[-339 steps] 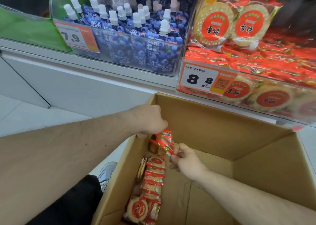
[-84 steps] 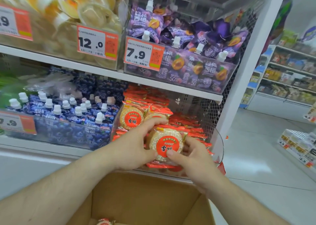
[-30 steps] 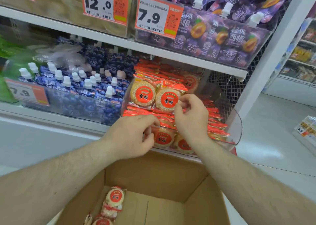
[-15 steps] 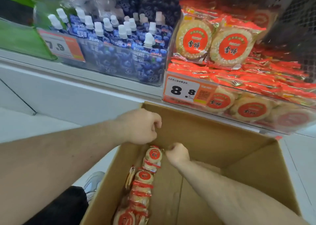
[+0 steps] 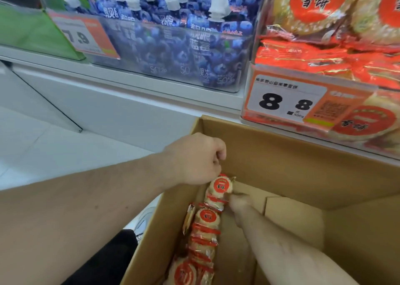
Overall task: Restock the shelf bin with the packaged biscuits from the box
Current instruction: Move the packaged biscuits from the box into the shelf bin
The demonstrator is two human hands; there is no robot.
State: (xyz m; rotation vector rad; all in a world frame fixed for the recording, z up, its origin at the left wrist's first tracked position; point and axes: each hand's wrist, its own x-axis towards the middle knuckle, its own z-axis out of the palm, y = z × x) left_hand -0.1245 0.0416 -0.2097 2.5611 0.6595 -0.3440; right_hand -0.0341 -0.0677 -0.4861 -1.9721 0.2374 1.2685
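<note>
Both hands in box (image 5: 303, 176), at the biscuit row (image 5: 205, 230) along its left wall.
Left hand (image 5: 194, 158) clenched at the rim over the top pack (image 5: 220, 187); right hand (image 5: 239, 204) blurred beside it, grip unclear; box's right side bare.

Round biscuit packs (image 5: 206, 226) with red labels lie in a row along the left wall of the open cardboard box (image 5: 303, 172). The clear shelf bin (image 5: 249, 72) above holds more, stacked.

A white metal shelf (image 5: 134, 83) is seen carrying two clear plastic bins side by side: one (image 5: 173, 53) of blue spouted pouches, one (image 5: 320, 103) of red-labelled round biscuit packs. The open brown cardboard box (image 5: 303, 172) is set below on the pale floor (image 5: 43, 146).
</note>
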